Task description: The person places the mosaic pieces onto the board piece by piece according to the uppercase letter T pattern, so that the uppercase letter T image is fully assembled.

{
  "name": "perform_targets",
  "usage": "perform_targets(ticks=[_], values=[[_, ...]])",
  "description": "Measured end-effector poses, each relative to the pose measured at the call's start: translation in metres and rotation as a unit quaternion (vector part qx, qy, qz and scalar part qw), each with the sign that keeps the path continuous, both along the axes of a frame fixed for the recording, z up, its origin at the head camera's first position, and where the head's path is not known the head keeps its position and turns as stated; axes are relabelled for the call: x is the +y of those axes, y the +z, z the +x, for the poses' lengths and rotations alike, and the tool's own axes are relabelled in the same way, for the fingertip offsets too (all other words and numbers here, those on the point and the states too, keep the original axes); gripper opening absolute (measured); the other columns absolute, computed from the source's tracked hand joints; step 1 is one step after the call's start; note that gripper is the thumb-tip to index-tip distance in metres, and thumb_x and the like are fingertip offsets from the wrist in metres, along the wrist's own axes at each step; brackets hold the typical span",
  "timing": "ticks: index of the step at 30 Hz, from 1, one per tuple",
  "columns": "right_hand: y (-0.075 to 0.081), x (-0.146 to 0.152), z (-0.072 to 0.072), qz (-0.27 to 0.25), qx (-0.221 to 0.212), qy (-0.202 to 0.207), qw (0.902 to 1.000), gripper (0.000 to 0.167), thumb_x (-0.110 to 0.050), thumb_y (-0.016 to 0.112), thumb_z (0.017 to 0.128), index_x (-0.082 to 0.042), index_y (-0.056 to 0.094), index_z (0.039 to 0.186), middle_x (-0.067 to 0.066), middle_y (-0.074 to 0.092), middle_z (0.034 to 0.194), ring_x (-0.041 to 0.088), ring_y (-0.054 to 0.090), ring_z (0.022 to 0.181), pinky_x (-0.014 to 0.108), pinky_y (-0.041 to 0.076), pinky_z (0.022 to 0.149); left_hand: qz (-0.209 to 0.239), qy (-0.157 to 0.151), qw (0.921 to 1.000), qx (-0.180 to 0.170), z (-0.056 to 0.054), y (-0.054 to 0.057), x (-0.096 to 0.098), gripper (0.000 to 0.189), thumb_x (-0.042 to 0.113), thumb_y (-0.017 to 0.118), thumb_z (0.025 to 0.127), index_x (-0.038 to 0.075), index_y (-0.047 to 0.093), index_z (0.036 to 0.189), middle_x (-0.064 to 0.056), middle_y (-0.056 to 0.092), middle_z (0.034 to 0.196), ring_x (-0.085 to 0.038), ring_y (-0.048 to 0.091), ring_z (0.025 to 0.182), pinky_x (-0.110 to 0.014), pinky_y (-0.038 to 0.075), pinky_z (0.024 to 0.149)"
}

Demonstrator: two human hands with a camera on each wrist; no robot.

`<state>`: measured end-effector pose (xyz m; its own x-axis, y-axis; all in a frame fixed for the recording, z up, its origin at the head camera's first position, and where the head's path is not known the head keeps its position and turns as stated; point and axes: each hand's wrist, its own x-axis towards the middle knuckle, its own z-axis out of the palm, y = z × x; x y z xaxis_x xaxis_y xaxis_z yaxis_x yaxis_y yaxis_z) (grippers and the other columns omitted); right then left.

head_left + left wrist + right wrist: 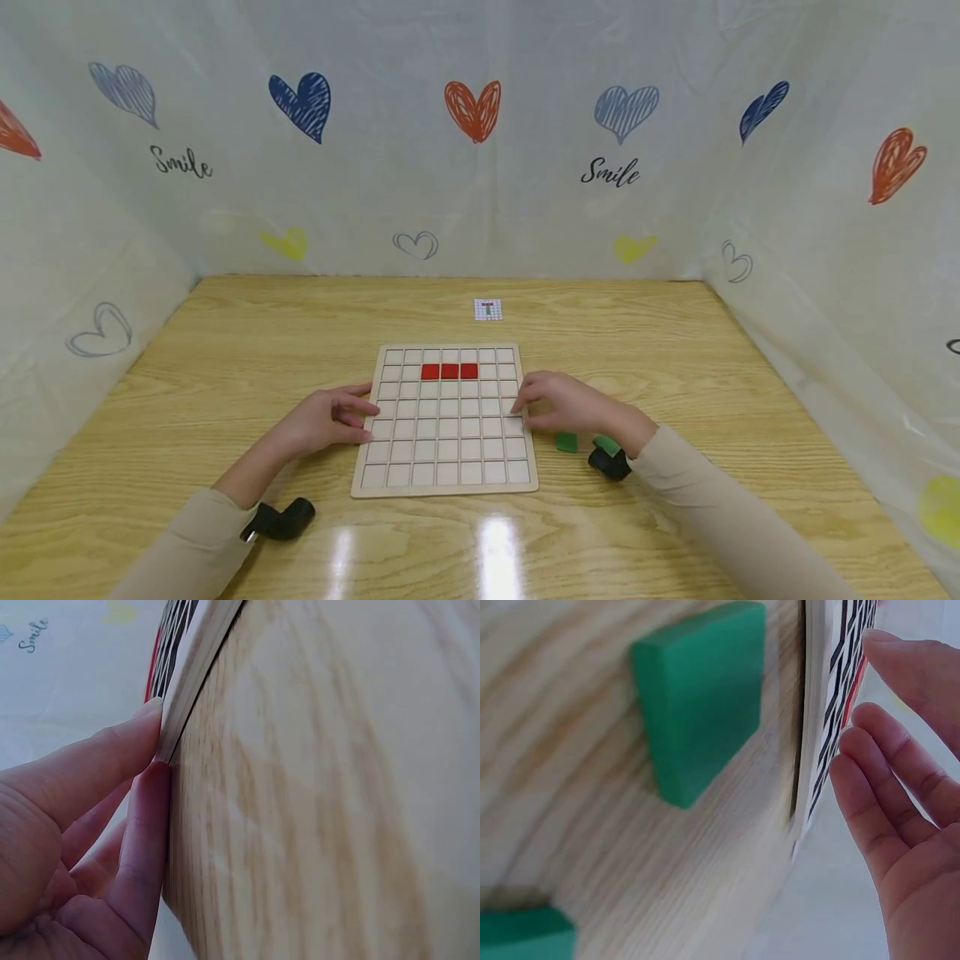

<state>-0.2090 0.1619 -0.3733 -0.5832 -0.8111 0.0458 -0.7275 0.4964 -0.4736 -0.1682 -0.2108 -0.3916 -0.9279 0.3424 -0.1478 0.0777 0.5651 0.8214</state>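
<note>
A wooden grid board lies flat on the table, with three red square tiles side by side in its second row from the far edge. My left hand is at the board's left side. In the left wrist view its thumb and a finger touch the board's edge. Over the right edge is my right hand, nothing between its thumb and loosely bent fingers. A green square tile lies right of the board, with more green near the right wrist.
Beyond the board lies a small pattern card showing a red and green T on a grid. A white curtain with printed hearts surrounds the wooden table. Black wrist devices sit at both sleeves.
</note>
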Motion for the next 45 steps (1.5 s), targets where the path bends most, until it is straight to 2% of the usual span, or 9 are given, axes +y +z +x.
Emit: perform_targets(ticks=[12,20,25,31,45], values=[[-0.003,0.018,0.011,-0.021,0.005,0.008,0.9997,0.009,-0.009,0.071,0.082,-0.011,0.068,0.09,-0.006,0.059,0.093,0.013,0.057,0.092,0.031,0.047,0.083,0.008,-0.004,1.0,0.001,0.0,0.001,-0.002,0.036,0.01,0.077,0.076,-0.003,0.067,0.108,-0.024,0.033,0.143,-0.018,0.063,0.088,-0.024,0.049,0.073],[-0.005,0.03,0.018,-0.005,0.001,0.004,1.0,0.013,-0.01,0.075,0.078,-0.014,0.064,0.084,-0.006,0.058,0.092,0.009,0.055,0.086,0.03,0.047,0.079,0.005,-0.003,1.0,0.0,0.0,0.0,-0.002,0.036,0.011,0.077,0.076,-0.002,0.067,0.108,-0.023,0.033,0.144,-0.017,0.063,0.088,-0.024,0.049,0.074],[-0.008,0.037,0.021,-0.008,-0.014,0.009,0.9998,0.014,-0.011,0.075,0.078,-0.016,0.062,0.082,-0.007,0.057,0.093,0.008,0.053,0.085,0.03,0.046,0.078,0.005,-0.002,1.0,-0.001,-0.001,-0.001,-0.002,0.036,0.01,0.077,0.077,-0.002,0.067,0.109,-0.023,0.033,0.144,-0.017,0.062,0.087,-0.024,0.049,0.074],[-0.011,0.045,0.024,-0.011,-0.012,0.018,0.9997,0.016,-0.011,0.075,0.079,-0.018,0.06,0.08,-0.009,0.054,0.092,0.008,0.05,0.082,0.028,0.045,0.074,0.01,-0.003,0.9999,-0.005,-0.002,-0.003,-0.002,0.036,0.01,0.077,0.077,-0.002,0.067,0.109,-0.022,0.033,0.144,-0.018,0.062,0.088,-0.024,0.048,0.074],[-0.013,0.053,0.025,-0.019,-0.025,0.017,0.9994,0.012,-0.005,0.073,0.08,-0.015,0.066,0.082,-0.008,0.056,0.093,0.007,0.055,0.085,0.025,0.048,0.076,0.021,-0.012,0.9997,0.0,-0.003,-0.005,-0.003,0.036,0.01,0.077,0.076,-0.003,0.067,0.108,-0.025,0.033,0.143,-0.018,0.062,0.088,-0.024,0.049,0.074]])
